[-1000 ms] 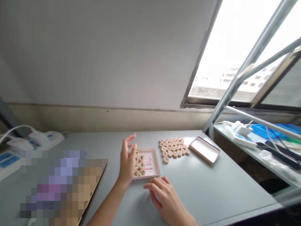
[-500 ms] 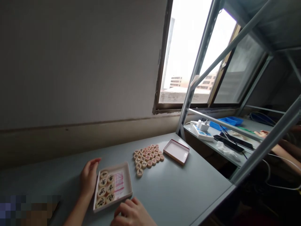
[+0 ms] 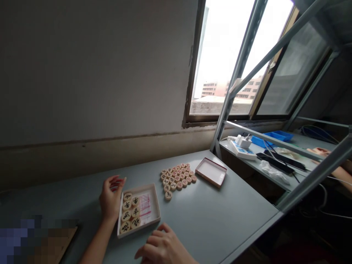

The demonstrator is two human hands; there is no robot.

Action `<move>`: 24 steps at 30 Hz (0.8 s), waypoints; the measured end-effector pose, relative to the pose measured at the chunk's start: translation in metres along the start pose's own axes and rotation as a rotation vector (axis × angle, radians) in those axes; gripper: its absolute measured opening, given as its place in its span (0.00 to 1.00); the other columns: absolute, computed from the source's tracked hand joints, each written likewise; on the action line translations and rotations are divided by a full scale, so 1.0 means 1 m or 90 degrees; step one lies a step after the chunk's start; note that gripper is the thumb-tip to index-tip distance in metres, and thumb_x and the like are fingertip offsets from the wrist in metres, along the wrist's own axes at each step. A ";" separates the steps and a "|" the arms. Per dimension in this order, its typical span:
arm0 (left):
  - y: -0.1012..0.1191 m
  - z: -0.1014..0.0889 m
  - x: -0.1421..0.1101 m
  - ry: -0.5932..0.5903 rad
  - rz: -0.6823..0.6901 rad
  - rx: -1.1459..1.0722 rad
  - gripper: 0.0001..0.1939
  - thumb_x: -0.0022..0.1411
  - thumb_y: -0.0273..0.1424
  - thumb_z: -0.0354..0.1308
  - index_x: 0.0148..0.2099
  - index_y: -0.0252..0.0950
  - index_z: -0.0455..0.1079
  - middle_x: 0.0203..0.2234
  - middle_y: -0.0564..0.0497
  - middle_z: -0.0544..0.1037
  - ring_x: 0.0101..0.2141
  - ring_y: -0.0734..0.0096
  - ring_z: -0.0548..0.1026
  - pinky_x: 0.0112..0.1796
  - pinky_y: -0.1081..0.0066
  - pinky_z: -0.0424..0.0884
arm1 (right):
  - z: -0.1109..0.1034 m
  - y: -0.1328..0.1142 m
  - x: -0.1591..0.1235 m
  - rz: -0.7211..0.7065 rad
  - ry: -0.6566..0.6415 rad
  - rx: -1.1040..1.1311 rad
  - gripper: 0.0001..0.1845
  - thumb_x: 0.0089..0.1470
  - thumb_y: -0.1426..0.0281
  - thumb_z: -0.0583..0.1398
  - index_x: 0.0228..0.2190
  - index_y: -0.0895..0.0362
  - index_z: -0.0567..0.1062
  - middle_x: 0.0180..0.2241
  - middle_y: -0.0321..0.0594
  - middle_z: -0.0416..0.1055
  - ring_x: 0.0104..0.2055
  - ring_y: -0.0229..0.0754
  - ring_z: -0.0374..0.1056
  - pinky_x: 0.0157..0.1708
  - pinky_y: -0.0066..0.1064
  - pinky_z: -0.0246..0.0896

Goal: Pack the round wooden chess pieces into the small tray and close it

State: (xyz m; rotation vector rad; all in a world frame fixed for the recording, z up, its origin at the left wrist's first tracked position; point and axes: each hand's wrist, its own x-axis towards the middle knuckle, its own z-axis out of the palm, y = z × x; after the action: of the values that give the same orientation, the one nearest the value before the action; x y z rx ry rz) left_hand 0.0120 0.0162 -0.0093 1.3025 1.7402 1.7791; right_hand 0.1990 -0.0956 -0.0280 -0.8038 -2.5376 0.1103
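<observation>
A shallow white box [image 3: 156, 207] lies on the grey table, with several round Chinese chess pieces [image 3: 135, 211] bearing black characters in two columns on its left side. Pink lines show on a paper on the box's bare floor. My left hand [image 3: 110, 198] is at the box's left wall, its fingers loosely bent and apart, with nothing seen in them. In front of the box's near right corner, my right hand [image 3: 163, 244] hovers with loosely curled, parted fingers, apparently holding nothing. Beyond the box, more chess pieces [image 3: 180, 176], black and red, sit in close rows.
The shallow box lid [image 3: 211, 171] lies open side up at the table's right end. Past the metal bed frame [image 3: 229, 99], another table holds a power strip [image 3: 243, 150], a blue tray [image 3: 272, 138] and dark bars. Another person's hand [image 3: 319, 151] shows there.
The view has shifted, so everything on the table appears farther right and slightly higher. My right hand has drawn away from the box's near edge. My left fingers have spread a little.
</observation>
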 end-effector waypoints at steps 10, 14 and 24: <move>-0.013 0.005 0.003 -0.012 -0.034 -0.011 0.22 0.56 0.47 0.41 0.45 0.38 0.59 0.47 0.43 0.66 0.50 0.60 0.63 0.52 0.59 0.58 | -0.014 -0.010 0.004 0.021 0.005 0.009 0.06 0.53 0.75 0.53 0.33 0.52 0.67 0.27 0.29 0.69 0.30 0.33 0.63 0.35 0.28 0.52; -0.016 0.007 0.002 -0.033 -0.030 -0.011 0.19 0.57 0.45 0.42 0.43 0.39 0.61 0.44 0.46 0.68 0.49 0.61 0.64 0.51 0.59 0.58 | -0.016 -0.013 0.003 0.030 0.002 0.045 0.10 0.51 0.78 0.52 0.34 0.53 0.67 0.29 0.30 0.69 0.31 0.34 0.63 0.36 0.28 0.52; -0.005 0.004 -0.008 -0.038 0.028 0.053 0.15 0.62 0.38 0.39 0.42 0.36 0.62 0.41 0.43 0.70 0.46 0.67 0.66 0.49 0.65 0.59 | -0.034 -0.027 -0.004 0.000 0.005 0.144 0.10 0.58 0.70 0.50 0.31 0.51 0.70 0.28 0.37 0.69 0.31 0.36 0.65 0.31 0.30 0.60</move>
State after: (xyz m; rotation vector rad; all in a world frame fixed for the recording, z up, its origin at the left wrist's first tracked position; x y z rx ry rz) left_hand 0.0177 0.0140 -0.0179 1.4237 1.7825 1.6899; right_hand 0.2033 -0.1221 0.0063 -0.7136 -2.4608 0.3860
